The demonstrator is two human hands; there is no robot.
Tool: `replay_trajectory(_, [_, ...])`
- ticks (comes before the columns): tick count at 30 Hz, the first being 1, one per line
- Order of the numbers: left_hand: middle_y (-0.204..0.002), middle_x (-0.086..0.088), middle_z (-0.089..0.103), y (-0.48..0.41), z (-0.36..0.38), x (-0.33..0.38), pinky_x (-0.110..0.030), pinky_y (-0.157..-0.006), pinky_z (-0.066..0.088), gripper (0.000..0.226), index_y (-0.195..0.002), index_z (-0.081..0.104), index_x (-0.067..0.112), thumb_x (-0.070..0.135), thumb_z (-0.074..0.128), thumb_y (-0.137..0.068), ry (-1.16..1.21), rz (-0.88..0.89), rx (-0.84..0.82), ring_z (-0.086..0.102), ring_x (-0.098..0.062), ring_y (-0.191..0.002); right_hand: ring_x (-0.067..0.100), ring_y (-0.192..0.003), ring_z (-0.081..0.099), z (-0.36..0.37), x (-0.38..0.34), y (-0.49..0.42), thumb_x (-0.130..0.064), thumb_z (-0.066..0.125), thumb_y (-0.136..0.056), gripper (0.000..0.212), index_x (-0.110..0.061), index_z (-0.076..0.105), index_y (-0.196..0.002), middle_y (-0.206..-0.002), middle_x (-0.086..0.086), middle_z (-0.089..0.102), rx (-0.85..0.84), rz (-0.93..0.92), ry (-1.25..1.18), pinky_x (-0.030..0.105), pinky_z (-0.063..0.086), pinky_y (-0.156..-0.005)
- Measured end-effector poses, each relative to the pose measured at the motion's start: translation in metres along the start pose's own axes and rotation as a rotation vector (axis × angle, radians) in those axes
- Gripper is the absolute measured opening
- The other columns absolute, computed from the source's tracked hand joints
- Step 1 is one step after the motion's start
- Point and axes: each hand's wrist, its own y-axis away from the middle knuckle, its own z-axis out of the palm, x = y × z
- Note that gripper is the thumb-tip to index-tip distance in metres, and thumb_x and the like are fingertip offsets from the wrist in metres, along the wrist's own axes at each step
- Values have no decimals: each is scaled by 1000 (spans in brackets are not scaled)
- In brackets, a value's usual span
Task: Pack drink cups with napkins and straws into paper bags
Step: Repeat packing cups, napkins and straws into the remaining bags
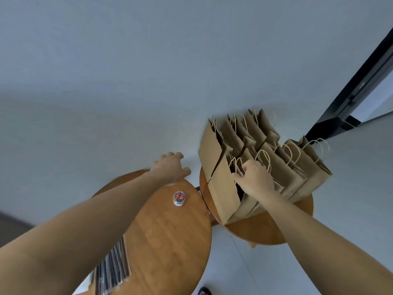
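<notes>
The right grip (255, 177) is closed round the twine handles (238, 165) of one bag in the front row, fingers curled over the loops and thumb toward the near side. The left grip (170, 169) holds nothing: its fingers are loosely spread, palm down, at the far edge of the left surface (165, 241). Neighbouring bags (223, 188) press against the gripped one on both sides, and their handles rise just beside the right knuckles. Between the two forearms, near the right edge of the left surface, stands a small clear jar (179, 198) of coloured paper clips, apart from both grips. A bundle (112, 271) of long thin items in clear wrap lies at the near left edge of that surface, partly hidden by the left forearm. The bags are plain brown paper, upright and open at the top, with pale twine loops; they fill most of the right surface (255, 233) and overhang its far edge. There are two round wooden surfaces, nearly touching, one jar and one bundle. At least eight bags stand in two rows, packed too closely to count exactly. A dark frame (350, 92) crosses the grey floor (106, 81) beyond the bags, and a dark shoe (204, 291) shows below the near edge.
</notes>
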Motion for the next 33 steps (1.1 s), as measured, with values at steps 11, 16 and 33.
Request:
replay_trajectory(11, [-151,-4,40,6,25,35,-41,-107,37,62,-150,34,23,40,51,-93,11,-103,-23,38,-26,-137,22,-94,62,45,36,-11,-54,52,-92,49,-12,54,-115,-102,1,63,-258,96,155,28,46,-66])
replay_trajectory(16, [-152,-5,38,15,24,35,-42,-110,36,60,-150,35,21,37,52,-94,39,-119,-24,35,-26,-139,20,-78,61,45,47,-13,-30,47,-98,18,-17,54,-89,-77,-2,57,-325,61,178,27,41,-58])
replay_trajectory(33, [-144,-2,52,54,29,-19,-30,-89,43,61,-146,41,18,48,52,-94,228,-144,-28,52,-22,-125,16,-58,51,0,-89,24,-26,52,-84,17,-19,49,-68,-67,-2,53,-396,-276,200,25,33,-48])
